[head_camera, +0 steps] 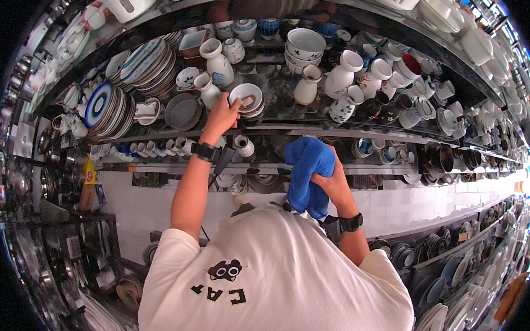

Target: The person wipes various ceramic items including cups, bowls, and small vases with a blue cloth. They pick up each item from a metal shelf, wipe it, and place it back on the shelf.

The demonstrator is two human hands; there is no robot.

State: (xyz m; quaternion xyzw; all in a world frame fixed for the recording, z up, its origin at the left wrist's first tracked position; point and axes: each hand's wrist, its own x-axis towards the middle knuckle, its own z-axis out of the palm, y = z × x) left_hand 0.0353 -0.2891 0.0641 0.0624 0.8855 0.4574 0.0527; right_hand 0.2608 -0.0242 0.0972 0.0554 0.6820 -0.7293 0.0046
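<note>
My left hand [224,112] pinches the near-left rim of a small white bowl [252,91], its thumb at the edge. The bowl appears stacked on another on the dark shelf [271,116], and a small label lies inside it. Just behind that hand stands a pale ceramic flask [207,90]. Lower and to the right, my right hand [334,182] grips a bunched blue cloth [307,163], held in front of the shelf's edge. Part of this hand is hidden by the cloth.
Stacked plates [149,64] and a round dark dish [183,111] stand at the left. To the right are a beige flask [308,86], several white vases [343,73] and stacked bowls [305,46]. A lower shelf carries cups and a ribbed vase [243,145]. More crockery racks [455,255] stand behind.
</note>
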